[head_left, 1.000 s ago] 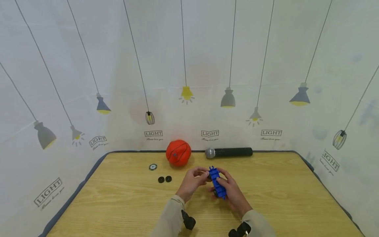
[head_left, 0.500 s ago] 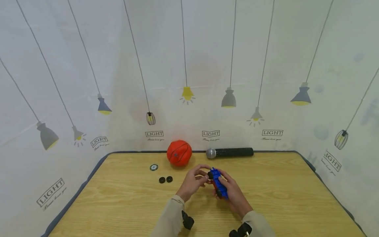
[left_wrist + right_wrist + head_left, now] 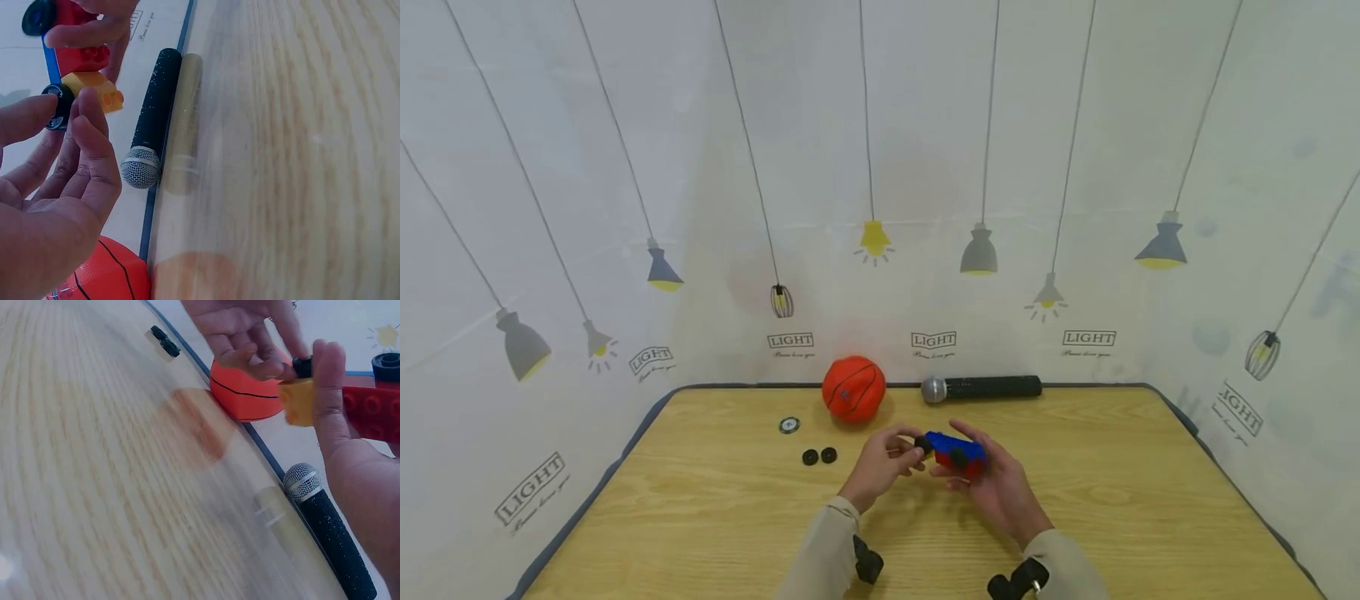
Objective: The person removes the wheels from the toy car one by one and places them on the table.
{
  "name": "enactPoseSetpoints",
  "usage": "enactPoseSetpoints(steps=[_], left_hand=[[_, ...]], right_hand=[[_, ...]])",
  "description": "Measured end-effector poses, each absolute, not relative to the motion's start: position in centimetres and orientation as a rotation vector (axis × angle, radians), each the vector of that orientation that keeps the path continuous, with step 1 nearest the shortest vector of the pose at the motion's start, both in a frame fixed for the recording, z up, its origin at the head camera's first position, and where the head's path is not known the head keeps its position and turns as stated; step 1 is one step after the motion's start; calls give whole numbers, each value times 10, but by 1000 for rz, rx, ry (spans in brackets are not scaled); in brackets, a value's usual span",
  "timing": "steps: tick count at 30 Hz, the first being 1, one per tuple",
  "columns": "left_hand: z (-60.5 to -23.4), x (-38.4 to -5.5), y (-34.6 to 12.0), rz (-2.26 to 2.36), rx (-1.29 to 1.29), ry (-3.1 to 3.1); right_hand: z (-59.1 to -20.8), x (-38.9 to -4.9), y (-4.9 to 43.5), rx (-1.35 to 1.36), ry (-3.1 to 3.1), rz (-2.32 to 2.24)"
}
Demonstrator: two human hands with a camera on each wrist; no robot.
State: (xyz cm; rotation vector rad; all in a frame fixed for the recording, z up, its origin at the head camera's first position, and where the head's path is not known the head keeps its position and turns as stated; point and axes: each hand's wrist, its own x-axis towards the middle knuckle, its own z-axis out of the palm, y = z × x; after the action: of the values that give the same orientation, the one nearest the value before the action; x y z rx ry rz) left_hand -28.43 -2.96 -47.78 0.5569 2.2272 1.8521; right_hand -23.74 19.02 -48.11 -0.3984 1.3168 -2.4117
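Held above the table is a toy block car with a blue base, red studded blocks and a yellow block at one end. My right hand grips the car's body, its fingers around the red part. At the yellow end, the thumb and fingers of my left hand pinch a black wheel against the blue base. Another black wheel sits farther along the same side of the base. The car's far side is hidden.
Two loose black wheels lie on the wooden table, left of my hands. A round chip lies behind them. Along the back edge are a red ball and a black microphone, before a lamp-printed curtain.
My right hand has rolled the car from blue underside up to its wheeled side facing me, with red blocks below. My left fingers stay at the wheel on its end.
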Motion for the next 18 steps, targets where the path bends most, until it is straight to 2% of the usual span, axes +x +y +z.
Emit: enactPoseSetpoints(steps=[5,9,18], left_hand=[[-481,-284,-31,1867,494,2178],[-482,-285,-31,1852,489,2160],[-479,-283,-29,1736,523,2154]], right_hand=[[-483,-239,192,-518,1233,-2452],[-484,-241,191,-517,1395,-2449],[-483,-243,187,-186,2080,-2302]])
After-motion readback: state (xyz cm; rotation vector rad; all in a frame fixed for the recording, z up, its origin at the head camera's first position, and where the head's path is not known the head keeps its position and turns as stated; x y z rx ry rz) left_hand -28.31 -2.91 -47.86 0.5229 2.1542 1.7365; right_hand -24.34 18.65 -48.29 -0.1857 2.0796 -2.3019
